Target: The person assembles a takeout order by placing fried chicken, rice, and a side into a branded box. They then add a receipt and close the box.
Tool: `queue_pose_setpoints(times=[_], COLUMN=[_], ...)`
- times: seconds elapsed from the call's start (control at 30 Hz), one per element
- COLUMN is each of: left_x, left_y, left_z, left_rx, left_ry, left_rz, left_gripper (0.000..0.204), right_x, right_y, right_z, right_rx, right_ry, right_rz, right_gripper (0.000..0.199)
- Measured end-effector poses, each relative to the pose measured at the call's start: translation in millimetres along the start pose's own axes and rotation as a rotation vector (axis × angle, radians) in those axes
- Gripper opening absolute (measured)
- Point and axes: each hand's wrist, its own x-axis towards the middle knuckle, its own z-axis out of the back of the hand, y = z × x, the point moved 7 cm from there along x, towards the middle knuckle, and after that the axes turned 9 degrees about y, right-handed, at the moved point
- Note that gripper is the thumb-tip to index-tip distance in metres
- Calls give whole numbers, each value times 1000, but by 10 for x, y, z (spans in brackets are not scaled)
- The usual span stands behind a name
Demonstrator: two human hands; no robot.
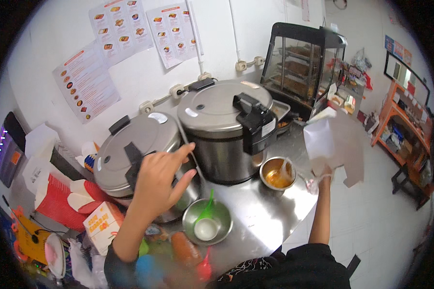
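Note:
My left hand (161, 183) is raised in front of the smaller rice cooker (137, 137), its thumb and index finger apart. Nothing shows in its grip. Its fingertips overlap a thin grey strip between this cooker and the larger rice cooker (217, 108); whether they touch is unclear. On the right, my right hand (322, 172) holds up a flat, flapped piece of white-and-grey paperboard (340, 144), which looks like an unfolded food box. The board hides most of that hand's fingers. Below it to the left stands a steel bowl (278, 179) of amber liquid with a ladle inside.
A steel bowl (222, 233) with a green spoon and a small white cup sits at the counter's front. Red-and-white food boxes (62, 202) crowd the left. A glass display warmer (299, 67) stands at the back. The steel counter (255, 212) ends at the right, above a tiled floor.

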Motion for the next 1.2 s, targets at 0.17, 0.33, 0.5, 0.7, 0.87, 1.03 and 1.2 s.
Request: queue_pose_setpoints(times=[0.17,0.33,0.5,0.7,0.87,1.03,1.2], left_x=[1189,2083,2199,2775,3331,3658,3825], left_y=[249,400,546,745,1348,1984,1721], left_z=[-1100,-2097,-2200,-1406,-504,-127,-197], left_rx=[-534,-1148,-1400,-1406,-1566,-1480,-1715], left_ry=[-20,-96,-84,-162,-138,-88,-124], left_rz=[289,500,555,530,457,454,484], left_gripper=[77,62,27,23,31,25,23], right_x=[1334,1805,1346,848,291,266,591], right_y=[-984,-1585,564,2131,2036,847,-187], right_z=[1182,743,-319,-2201,-3972,-5297,-5994], right_rx=[-170,-889,-1810,-1323,-1166,-1707,-1642], right_ry=[187,468,794,1237,1736,1651,1546], right_rz=[-47,-616,-204,539,1039,1287,1108], right_gripper=[43,79,70,40,33,52,57])
